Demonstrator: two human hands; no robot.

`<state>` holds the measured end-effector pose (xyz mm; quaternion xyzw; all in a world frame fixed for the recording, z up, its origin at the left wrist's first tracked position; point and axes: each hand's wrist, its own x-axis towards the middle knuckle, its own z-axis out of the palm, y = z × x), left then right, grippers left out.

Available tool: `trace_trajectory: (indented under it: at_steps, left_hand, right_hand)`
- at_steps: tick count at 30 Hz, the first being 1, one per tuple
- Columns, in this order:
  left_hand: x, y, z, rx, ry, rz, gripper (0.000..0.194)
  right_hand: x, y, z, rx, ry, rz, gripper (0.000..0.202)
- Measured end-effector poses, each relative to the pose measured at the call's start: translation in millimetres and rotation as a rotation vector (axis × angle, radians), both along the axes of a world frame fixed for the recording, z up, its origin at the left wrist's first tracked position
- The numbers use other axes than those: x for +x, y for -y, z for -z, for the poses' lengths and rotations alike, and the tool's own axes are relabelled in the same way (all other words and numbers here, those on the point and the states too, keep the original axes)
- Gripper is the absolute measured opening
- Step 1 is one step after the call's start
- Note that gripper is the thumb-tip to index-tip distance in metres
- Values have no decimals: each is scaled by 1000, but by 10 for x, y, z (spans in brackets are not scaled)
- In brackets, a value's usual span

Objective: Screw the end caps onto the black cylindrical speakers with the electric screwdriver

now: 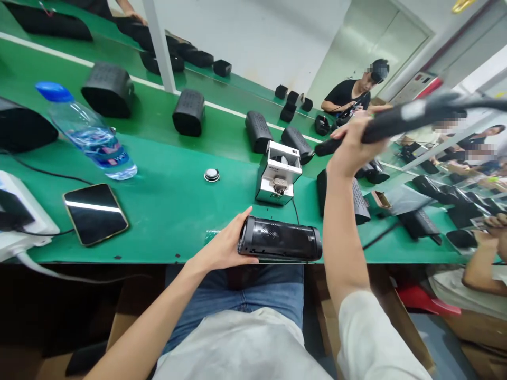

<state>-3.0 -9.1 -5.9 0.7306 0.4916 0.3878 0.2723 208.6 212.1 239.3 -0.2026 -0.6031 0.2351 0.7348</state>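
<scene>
My left hand (225,241) is closed on the left end of a black speaker housing (281,240), which lies on its side at the table's front edge. Raised at the right, my right hand (354,140) grips a black electric screwdriver (396,122). Its tip points left and down, and a cord trails off to the right. The screwdriver is partly blurred. Just beyond the housing stands a small white screw feeder (279,173). To its left, a round silver part (211,174) rests on the green table.
A water bottle (93,134), a phone (95,214) and a white power strip (24,221) occupy the left side. Black speaker housings (188,112) stand along the green line behind. A co-worker (352,95) sits across; other people are at the right. A grey post (159,47) rises at the back.
</scene>
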Motion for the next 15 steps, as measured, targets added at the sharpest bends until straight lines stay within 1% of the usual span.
trace_trajectory:
  at_steps: [2,4,6,7,9,11,13,15]
  left_hand:
    - [1,10,4,4,3,1,142]
    - [3,17,1,4,12,10,144]
    - [3,18,-7,-1,18,23,145]
    - [3,16,-12,-4,21,27,145]
    - [3,11,-22,-8,27,30,144]
    - [4,7,-28,-13,28,29,143]
    - [8,7,-30,-20,27,27,142]
    - [13,7,-32,-25,31,27,142]
  right_hand:
    - [-101,-9,-4,80,-173,41,19]
    - [-121,68,-48,145,-282,51,16]
    - [-113,161,-80,184,-306,21,18]
    - [-119,193,-69,164,-258,-13,18]
    - [-173,206,27,89,-147,-73,17]
    - [-274,155,187,27,-58,-109,20]
    - [-382,71,343,20,-26,-117,26]
    - [-463,-7,443,11,-8,-119,30]
